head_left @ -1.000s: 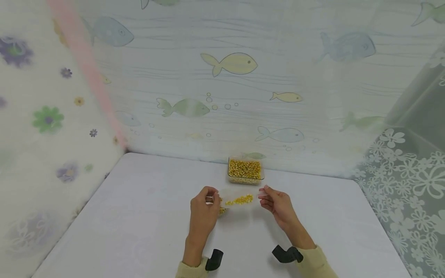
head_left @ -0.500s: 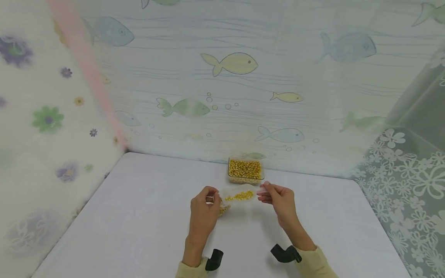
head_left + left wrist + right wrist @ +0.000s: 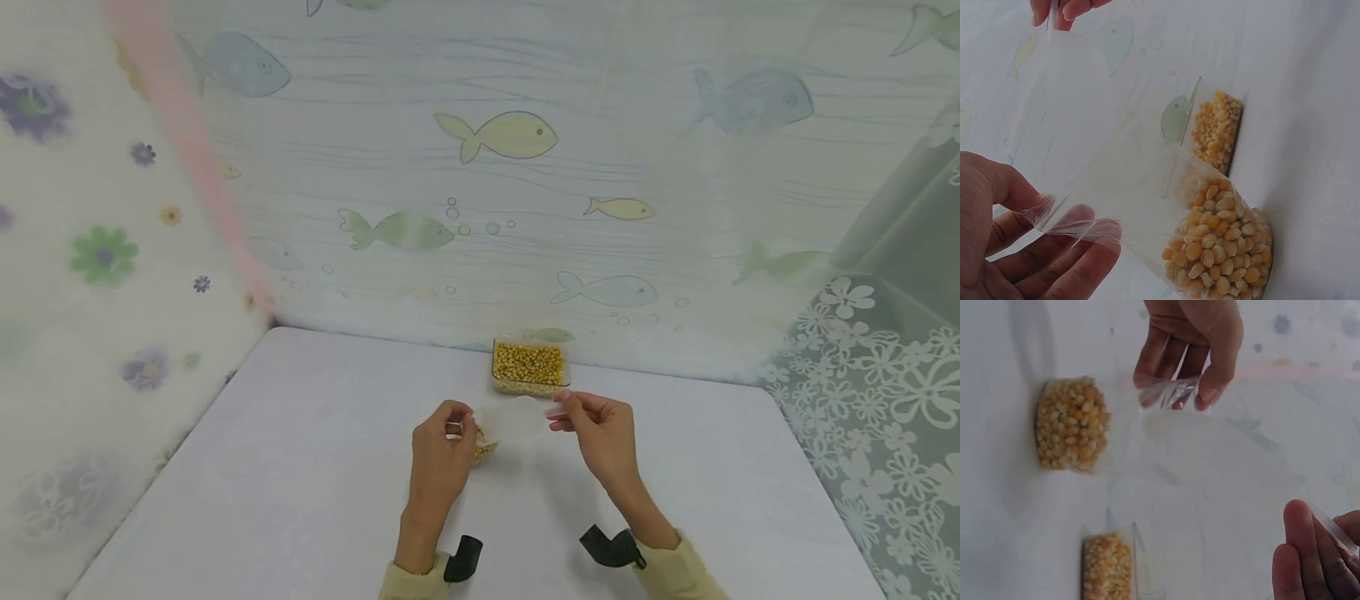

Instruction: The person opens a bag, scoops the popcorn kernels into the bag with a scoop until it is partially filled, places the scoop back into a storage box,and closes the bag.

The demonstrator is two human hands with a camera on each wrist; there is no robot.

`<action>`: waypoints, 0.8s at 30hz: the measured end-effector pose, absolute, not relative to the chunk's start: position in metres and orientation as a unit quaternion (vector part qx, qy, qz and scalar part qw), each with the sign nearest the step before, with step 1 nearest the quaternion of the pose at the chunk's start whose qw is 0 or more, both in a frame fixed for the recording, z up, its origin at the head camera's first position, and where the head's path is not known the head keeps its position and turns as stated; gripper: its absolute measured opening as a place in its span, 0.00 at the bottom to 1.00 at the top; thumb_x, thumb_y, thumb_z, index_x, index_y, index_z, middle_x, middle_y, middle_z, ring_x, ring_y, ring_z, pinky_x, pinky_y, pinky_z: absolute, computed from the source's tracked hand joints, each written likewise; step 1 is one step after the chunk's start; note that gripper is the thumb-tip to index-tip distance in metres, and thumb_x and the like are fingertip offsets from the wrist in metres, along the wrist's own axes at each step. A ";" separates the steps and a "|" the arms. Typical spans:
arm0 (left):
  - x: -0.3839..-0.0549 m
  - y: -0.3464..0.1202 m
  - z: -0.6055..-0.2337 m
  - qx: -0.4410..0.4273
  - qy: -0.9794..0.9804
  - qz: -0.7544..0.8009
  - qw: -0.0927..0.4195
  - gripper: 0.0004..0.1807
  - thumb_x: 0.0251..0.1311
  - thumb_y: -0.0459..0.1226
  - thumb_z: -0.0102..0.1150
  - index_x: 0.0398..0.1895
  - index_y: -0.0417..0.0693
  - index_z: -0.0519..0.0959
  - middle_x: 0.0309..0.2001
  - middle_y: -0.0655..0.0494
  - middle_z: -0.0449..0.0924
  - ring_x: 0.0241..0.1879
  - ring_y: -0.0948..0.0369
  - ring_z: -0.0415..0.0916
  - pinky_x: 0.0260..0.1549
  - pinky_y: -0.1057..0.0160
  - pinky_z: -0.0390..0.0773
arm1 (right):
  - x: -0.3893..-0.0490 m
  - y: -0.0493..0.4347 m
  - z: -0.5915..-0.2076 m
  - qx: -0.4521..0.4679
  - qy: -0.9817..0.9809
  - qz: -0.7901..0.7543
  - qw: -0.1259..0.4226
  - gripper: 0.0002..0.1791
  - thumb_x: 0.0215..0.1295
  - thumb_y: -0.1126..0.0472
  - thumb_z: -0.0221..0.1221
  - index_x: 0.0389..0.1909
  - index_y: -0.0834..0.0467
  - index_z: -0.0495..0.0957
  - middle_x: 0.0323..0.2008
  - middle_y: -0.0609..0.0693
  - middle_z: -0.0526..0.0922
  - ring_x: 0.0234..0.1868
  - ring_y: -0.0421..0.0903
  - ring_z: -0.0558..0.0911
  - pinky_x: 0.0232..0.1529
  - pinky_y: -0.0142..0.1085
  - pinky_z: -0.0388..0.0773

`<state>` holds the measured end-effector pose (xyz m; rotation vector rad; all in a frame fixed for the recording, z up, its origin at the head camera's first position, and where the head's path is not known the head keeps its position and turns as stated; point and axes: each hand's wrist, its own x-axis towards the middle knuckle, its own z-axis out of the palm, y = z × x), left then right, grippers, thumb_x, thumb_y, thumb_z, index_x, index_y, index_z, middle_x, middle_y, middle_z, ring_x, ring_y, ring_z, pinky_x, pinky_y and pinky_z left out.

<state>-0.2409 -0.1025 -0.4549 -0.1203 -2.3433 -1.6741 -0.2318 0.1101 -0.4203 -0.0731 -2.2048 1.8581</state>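
My left hand (image 3: 444, 446) pinches the top edge of a clear plastic bag (image 3: 1147, 200) between thumb and fingers. Corn kernels (image 3: 1222, 250) fill the bag's lower part, which sits on the table. With curled fingers my right hand (image 3: 600, 433) grips the thin handle of a translucent whitish scoop (image 3: 522, 417). The scoop's bowl reaches left to the bag's mouth, tilted, and no kernels show on it. In the right wrist view the bowl (image 3: 1222, 447) lies right by the left hand's fingertips, overlapping the bag's upper part.
Behind the hands, a clear rectangular container (image 3: 530, 389) full of corn kernels stands near the table's back edge. A white cloth covers the table (image 3: 300, 467). A curtain with printed fish (image 3: 517, 137) hangs behind it, and flowered cloth hangs at both sides.
The right hand has raised and tilted the scoop leftward. Kernels that lay on it are gone from it now. The left hand keeps its hold on the bag, hardly moving.
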 end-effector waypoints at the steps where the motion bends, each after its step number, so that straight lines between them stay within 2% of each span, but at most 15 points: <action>1: -0.241 -0.102 -0.455 -0.042 -0.807 -0.575 0.130 0.04 0.67 0.29 0.58 0.36 0.46 0.81 0.34 0.53 0.83 0.31 0.63 0.80 0.30 0.68 0.81 | -0.231 0.110 -0.420 -0.026 -0.758 0.639 0.129 0.14 0.73 0.62 0.60 0.43 0.72 0.85 0.32 0.64 0.89 0.25 0.43 0.88 0.37 0.33 0.86; 8: -0.241 -0.101 -0.454 -0.040 -0.808 -0.574 0.129 0.04 0.66 0.29 0.59 0.35 0.45 0.81 0.34 0.53 0.83 0.32 0.63 0.79 0.30 0.68 0.81 | -0.231 0.112 -0.425 -0.031 -0.764 0.632 0.125 0.14 0.73 0.61 0.60 0.43 0.70 0.85 0.32 0.63 0.89 0.26 0.44 0.88 0.37 0.33 0.86; 16: -0.241 -0.100 -0.453 -0.038 -0.809 -0.572 0.130 0.05 0.65 0.29 0.59 0.35 0.46 0.82 0.34 0.53 0.84 0.32 0.62 0.79 0.30 0.68 0.81 | -0.236 0.129 -0.435 -0.063 -0.774 0.620 0.114 0.17 0.75 0.59 0.58 0.46 0.72 0.83 0.33 0.60 0.90 0.27 0.43 0.89 0.36 0.32 0.86; 24: -0.241 -0.100 -0.456 -0.031 -0.812 -0.568 0.131 0.04 0.66 0.30 0.58 0.36 0.46 0.82 0.34 0.55 0.83 0.31 0.63 0.79 0.30 0.68 0.81 | -0.252 0.158 -0.435 -0.135 -0.716 0.673 0.125 0.26 0.76 0.53 0.57 0.53 0.75 0.79 0.26 0.41 0.89 0.29 0.38 0.88 0.37 0.31 0.85</action>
